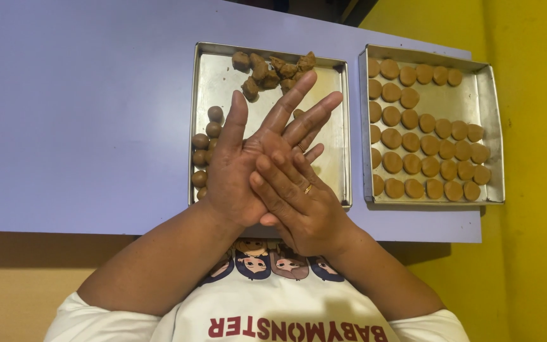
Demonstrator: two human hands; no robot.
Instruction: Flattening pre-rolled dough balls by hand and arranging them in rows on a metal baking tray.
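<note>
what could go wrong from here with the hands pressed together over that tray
1. The left hand and right hand hover over the near tray; anything pressed between the palms is hidden and could drop onto it.
2. The dough balls crowd the tray's left rim and may stick together.
3. A ring on the right hand could catch dough.

pale table (77, 120) — two metal trays (205, 82), side by side
</note>
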